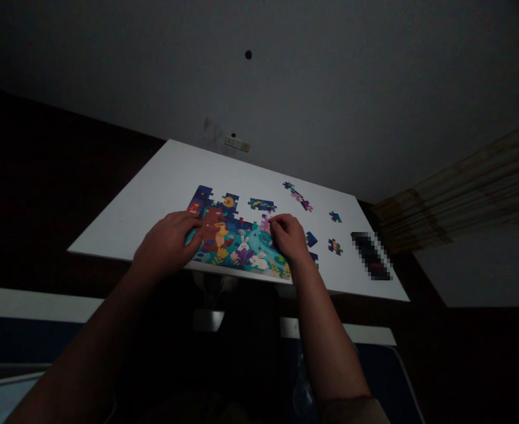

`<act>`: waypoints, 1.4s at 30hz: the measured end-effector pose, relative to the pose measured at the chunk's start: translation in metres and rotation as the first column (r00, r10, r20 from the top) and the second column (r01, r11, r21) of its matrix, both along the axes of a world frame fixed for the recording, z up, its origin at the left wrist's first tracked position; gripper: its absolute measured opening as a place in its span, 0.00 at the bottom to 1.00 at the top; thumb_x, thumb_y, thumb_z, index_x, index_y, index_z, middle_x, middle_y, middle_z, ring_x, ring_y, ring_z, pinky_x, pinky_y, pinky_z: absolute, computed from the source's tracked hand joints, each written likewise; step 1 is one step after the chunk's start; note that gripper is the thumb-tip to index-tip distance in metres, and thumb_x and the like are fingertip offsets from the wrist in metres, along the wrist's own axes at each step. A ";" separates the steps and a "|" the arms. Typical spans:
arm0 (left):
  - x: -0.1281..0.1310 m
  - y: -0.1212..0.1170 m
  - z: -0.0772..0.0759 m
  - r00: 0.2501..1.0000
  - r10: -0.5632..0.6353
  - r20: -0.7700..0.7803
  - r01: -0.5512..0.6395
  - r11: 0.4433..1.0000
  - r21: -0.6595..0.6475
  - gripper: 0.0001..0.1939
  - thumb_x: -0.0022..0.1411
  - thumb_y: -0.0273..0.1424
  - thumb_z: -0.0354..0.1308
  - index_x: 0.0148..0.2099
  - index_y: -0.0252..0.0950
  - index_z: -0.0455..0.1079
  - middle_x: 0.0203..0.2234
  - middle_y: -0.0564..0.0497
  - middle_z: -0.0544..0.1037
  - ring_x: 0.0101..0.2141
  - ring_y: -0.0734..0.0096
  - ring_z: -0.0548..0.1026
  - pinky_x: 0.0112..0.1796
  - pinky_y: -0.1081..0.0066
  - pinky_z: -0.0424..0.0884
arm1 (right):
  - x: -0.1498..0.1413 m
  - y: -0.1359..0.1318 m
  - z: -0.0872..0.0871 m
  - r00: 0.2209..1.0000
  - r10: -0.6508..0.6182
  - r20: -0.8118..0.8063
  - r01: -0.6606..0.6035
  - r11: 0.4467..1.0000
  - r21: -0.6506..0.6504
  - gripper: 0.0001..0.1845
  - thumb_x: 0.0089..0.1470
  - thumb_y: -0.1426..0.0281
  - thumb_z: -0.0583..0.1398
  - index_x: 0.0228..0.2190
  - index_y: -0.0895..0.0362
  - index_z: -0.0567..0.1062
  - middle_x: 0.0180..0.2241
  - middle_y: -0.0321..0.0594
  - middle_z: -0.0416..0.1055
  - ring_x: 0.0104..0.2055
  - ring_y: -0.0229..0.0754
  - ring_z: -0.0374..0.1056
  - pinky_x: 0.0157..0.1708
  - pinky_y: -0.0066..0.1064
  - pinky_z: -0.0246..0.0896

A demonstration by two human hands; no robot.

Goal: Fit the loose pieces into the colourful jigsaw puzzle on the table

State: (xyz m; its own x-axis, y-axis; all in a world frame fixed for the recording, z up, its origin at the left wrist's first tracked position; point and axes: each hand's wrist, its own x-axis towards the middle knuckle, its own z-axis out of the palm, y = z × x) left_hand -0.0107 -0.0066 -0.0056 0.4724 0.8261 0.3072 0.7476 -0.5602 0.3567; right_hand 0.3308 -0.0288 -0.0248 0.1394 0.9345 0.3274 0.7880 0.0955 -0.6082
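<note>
A partly assembled jigsaw puzzle (237,238) lies near the table's front edge, showing a brown bear, white rabbits and plants. Across its left edge rests my left hand (168,241), fingers lying on the pieces and thumb apart. My right hand (289,235) is at the puzzle's right side, thumb and fingers pinched at a pink puzzle piece (265,222) in the upper right part. The fingers partly cover that piece. Just above the gap in the top edge sits a joined dark blue section (261,204) with yellow marks.
Joined pink and purple pieces (301,201) lie at the back right. Loose pieces (335,246) are scattered right of the puzzle, some beside my right wrist. A blurred dark object (372,256) lies near the right edge of the white table (122,215). A wall stands behind.
</note>
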 end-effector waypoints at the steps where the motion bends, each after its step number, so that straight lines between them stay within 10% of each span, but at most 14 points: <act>1: 0.000 0.000 0.000 1.000 -0.002 0.000 0.002 1.000 0.001 0.19 0.71 0.39 0.52 0.52 0.34 0.78 0.55 0.36 0.78 0.58 0.47 0.73 0.58 0.48 0.70 | 0.000 0.000 0.000 1.000 0.001 0.000 -0.001 1.000 0.001 0.09 0.61 0.66 0.58 0.36 0.48 0.79 0.40 0.42 0.77 0.47 0.54 0.70 0.49 0.48 0.65; 42: 0.001 -0.001 0.002 1.000 0.016 -0.002 -0.016 1.000 -0.009 0.18 0.71 0.39 0.51 0.52 0.39 0.77 0.55 0.41 0.78 0.58 0.51 0.73 0.60 0.50 0.69 | -0.002 -0.002 0.002 1.000 0.002 -0.022 -0.003 0.999 -0.042 0.12 0.60 0.67 0.57 0.40 0.55 0.79 0.41 0.43 0.76 0.48 0.49 0.68 0.49 0.40 0.62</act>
